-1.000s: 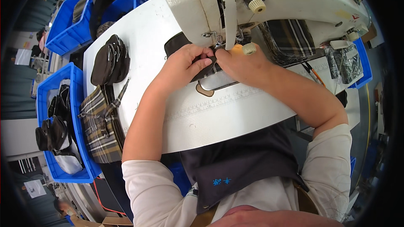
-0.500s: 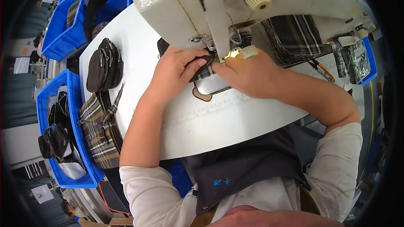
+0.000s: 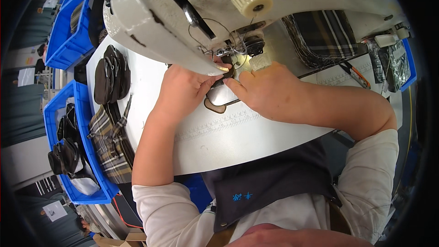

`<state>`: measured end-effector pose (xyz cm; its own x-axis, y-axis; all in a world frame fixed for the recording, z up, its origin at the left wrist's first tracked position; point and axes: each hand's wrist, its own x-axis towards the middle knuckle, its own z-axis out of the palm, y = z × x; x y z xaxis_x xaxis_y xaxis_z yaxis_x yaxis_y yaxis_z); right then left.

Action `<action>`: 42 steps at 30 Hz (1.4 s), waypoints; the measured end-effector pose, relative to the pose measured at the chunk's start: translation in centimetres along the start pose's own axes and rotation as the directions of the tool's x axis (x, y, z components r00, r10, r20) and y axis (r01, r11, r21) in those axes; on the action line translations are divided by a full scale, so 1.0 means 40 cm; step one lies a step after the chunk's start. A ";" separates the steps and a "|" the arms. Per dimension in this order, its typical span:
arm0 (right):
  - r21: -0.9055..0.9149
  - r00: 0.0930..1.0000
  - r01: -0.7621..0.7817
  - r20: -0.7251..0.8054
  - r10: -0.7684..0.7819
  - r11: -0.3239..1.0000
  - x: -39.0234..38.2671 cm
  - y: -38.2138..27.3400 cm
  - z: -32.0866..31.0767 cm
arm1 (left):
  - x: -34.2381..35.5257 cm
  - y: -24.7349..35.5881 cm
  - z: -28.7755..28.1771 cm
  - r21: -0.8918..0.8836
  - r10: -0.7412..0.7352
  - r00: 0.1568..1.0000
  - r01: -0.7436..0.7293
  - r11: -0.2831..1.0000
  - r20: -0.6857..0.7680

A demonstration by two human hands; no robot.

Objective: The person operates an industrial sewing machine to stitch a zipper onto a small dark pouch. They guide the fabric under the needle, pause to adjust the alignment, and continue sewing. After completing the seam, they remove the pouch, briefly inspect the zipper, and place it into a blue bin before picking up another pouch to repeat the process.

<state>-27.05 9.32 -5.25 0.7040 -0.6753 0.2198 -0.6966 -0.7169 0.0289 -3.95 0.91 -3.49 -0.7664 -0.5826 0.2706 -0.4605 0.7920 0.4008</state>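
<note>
At the needle area of a white sewing machine (image 3: 137, 23), both my hands work on a small dark fabric piece (image 3: 227, 69), mostly hidden by my fingers and the machine head. My left hand (image 3: 183, 87) is closed, thumb and fingers pinching the piece on its left side. On the right, my right hand (image 3: 274, 93) is curled with its fingertips pressed on the piece's edge. Below the fingertips lies a shiny metal plate (image 3: 224, 95) set in the white table (image 3: 215, 148).
A stack of dark pouches (image 3: 112, 75) and plaid fabric (image 3: 109, 144) lie at the left. A blue bin (image 3: 82, 110) holds more pouches. At the right are stacked plaid panels (image 3: 322, 36), orange-handled snips (image 3: 356, 74) and plastic-wrapped packets (image 3: 393, 66).
The view has shifted, so the machine head looks larger and further left. The piece has turned under my fingers; its plaid side no longer shows. My right hand appears slightly lower.
</note>
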 end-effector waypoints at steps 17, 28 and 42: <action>0.030 0.998 -0.069 0.011 0.069 0.997 0.008 -0.005 0.001 | 0.003 0.033 0.019 0.181 0.014 0.994 0.006 0.983 -0.109; 0.146 0.992 -0.098 -0.064 0.108 0.984 0.016 0.007 0.003 | 0.005 0.000 0.021 -0.049 -0.178 0.982 0.175 0.983 -0.059; 0.126 0.990 -0.093 -0.097 0.106 0.988 0.015 0.005 0.007 | 0.008 0.008 0.039 0.234 -0.017 0.982 0.062 0.970 -0.188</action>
<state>-26.73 8.71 -5.38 0.6094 -0.7274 0.3153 -0.7363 -0.6668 -0.1151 -5.05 1.25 -4.62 -0.6606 -0.6200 0.4234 -0.5987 0.7753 0.2012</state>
